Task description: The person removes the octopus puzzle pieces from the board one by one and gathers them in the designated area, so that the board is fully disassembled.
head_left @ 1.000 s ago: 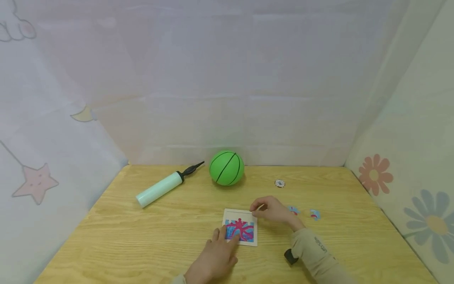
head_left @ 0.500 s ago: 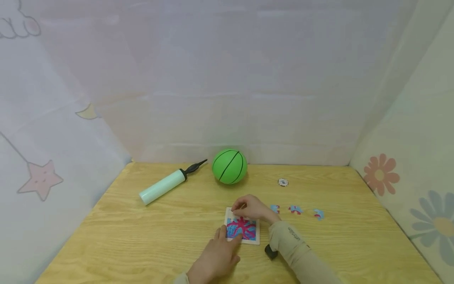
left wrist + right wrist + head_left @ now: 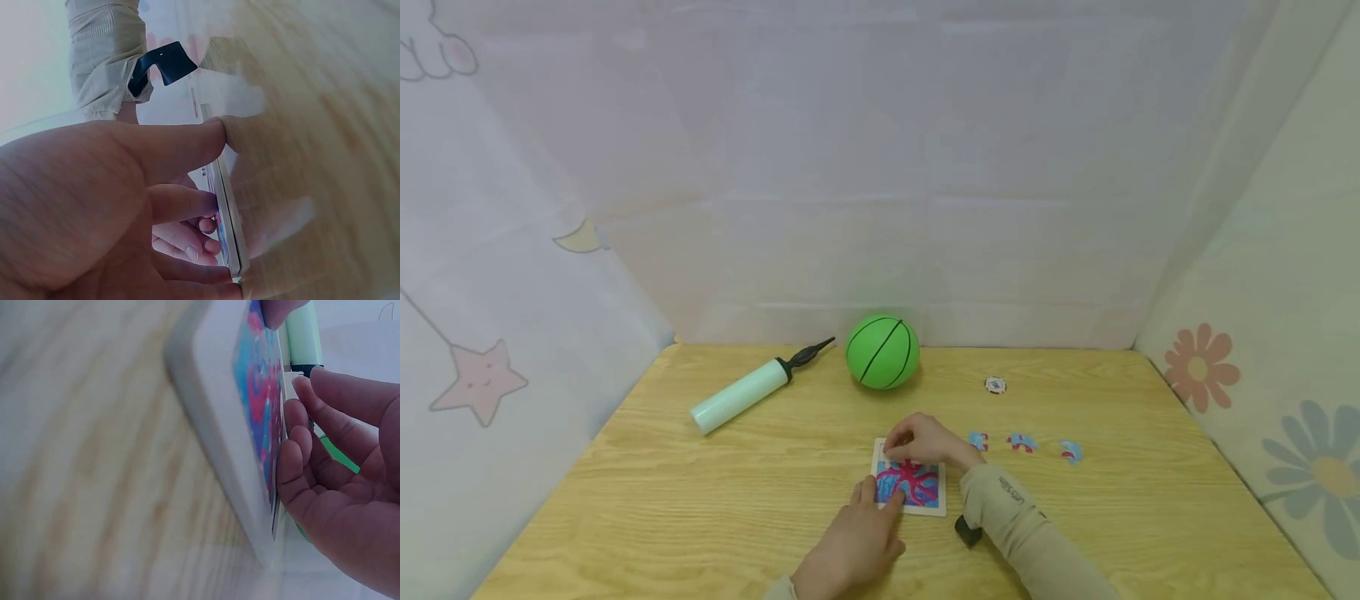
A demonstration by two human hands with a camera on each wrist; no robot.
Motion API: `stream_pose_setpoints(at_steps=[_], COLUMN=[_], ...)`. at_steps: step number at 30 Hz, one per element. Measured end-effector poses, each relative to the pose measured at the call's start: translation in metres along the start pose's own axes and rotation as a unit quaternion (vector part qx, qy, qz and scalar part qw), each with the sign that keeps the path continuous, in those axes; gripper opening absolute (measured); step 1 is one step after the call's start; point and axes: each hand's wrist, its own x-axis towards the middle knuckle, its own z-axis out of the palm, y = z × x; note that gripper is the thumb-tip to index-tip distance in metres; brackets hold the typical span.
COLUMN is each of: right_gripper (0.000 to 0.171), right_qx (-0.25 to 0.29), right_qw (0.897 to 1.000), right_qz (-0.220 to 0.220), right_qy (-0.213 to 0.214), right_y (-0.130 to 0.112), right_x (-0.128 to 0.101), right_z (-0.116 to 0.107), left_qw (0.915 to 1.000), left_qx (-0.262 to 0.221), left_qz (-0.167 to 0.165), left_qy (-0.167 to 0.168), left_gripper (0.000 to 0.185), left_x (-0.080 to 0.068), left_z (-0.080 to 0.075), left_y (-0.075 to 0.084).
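Both hands on the puzzle board [image 3: 910, 485]: left hand [image 3: 852, 550] flat, right hand [image 3: 925, 440] curled.

i sat at a pale wooden counter [image 3: 662, 500] enclosed by soft, evenly lit fabric walls [image 3: 880, 167] printed with a star [image 3: 478, 379] and flowers [image 3: 1197, 367].

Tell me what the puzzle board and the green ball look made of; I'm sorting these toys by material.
The puzzle board looks like wood or thick card: a pale, matt, thick edge shows in the right wrist view, under a glossy printed pink and blue face. The green ball looks like rubber or soft plastic, smooth with a dull sheen and black seam lines. Neither is certain.
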Motion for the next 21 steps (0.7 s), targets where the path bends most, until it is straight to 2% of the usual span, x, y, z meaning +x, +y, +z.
stream_pose_setpoints(at_steps=[10, 21], right_gripper=[0.006, 0.006], right_qx=[-0.039, -0.033], right_qw=[0.999, 0.999], right_qz=[-0.001, 0.004], right_qy=[-0.018, -0.02], right_y=[-0.0062, -0.0062], right_x=[0.0037, 0.0041], right_z=[0.0033, 0.0047], left_qw=[1.0, 0.9998], left_qx=[0.007, 0.011], left_qz=[0.002, 0.013], left_qy=[-0.001, 0.005], left_gripper=[0.06, 0.058], left_x=[0.0015, 0.0005], left_z=[0.002, -0.001], left_y=[-0.0017, -0.0008])
